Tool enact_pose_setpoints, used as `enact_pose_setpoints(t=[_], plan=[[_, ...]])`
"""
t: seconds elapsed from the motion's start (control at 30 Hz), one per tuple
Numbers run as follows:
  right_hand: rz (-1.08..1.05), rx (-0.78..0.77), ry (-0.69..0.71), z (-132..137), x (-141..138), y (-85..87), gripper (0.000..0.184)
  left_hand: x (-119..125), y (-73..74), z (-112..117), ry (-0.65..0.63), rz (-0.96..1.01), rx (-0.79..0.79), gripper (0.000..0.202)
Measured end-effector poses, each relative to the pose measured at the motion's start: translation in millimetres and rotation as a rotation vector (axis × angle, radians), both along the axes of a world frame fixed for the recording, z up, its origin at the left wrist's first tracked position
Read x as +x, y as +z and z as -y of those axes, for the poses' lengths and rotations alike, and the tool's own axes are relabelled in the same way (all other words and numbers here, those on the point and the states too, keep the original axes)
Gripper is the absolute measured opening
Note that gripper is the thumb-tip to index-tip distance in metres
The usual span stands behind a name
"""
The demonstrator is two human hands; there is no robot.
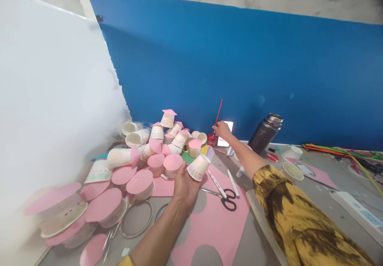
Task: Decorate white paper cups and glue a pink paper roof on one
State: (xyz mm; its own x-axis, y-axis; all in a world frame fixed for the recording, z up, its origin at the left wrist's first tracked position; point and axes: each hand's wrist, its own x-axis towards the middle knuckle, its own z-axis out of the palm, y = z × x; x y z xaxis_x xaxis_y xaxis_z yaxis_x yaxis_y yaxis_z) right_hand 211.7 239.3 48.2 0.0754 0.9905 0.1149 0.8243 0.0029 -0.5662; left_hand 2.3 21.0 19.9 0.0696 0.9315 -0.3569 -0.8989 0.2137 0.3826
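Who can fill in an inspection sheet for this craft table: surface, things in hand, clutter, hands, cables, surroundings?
Surface: grey table, partly covered by a pink paper sheet with round cut-outs.
Things in hand: white paper cup, tilted, in the left hand; thin red-handled brush in the right hand, over a small red pot.
Clutter: heap of pink-topped paper cups, black-handled scissors, white marker pens, dark metal flask, coloured sticks.
Hands: both closed on their items.
Cables: white power strip; no cable seen.
Surroundings: blue board, white board.
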Motion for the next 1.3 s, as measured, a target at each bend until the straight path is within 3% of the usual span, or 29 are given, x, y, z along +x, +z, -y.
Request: enact_pose_setpoints(t=[0.47, 0.6, 0.73, 0.9, 0.97, 1.03, 1.13, 1.3], plan=[[0.059, 0.062, -0.004, 5.1, -6.3, 8.7, 0.035, -0.2, -3.3, -0.5, -0.030, -0.005, 0.024, 0.015], [0.040, 0.081, -0.020, 15.4, -2.6, 24.8, 0.035, -0.9, -4.8, -2.3, -0.009, -0.010, 0.019, 0.014], [0.000, 0.134, -0.015, 51.8, 9.0, 40.6, 0.023, -1.9, -4.3, -3.5, -0.015, 0.007, 0.033, 0.017], [-0.097, 0.139, 0.044, 129.3, 31.0, 29.5, 0.021, 0.1, -3.9, -1.8, -0.080, 0.039, 0.003, 0.023], [-0.116, 0.180, -0.022, 141.0, 45.1, 28.0, 0.025, 2.2, -4.5, -0.3, -0.095, 0.023, -0.007, 0.023], [-0.139, 0.212, -0.102, 130.2, 59.2, 34.0, 0.027, 4.3, -5.2, 1.2, -0.117, 0.013, -0.011, 0.023], [-0.173, 0.198, -0.165, 83.9, 69.5, 52.0, 0.029, 5.1, -5.3, 2.0, -0.140, 0.002, -0.002, 0.022], [-0.178, 0.123, -0.215, 9.6, 55.4, 67.2, 0.035, 0.9, -2.7, -0.7, -0.060, -0.029, 0.005, 0.015]])
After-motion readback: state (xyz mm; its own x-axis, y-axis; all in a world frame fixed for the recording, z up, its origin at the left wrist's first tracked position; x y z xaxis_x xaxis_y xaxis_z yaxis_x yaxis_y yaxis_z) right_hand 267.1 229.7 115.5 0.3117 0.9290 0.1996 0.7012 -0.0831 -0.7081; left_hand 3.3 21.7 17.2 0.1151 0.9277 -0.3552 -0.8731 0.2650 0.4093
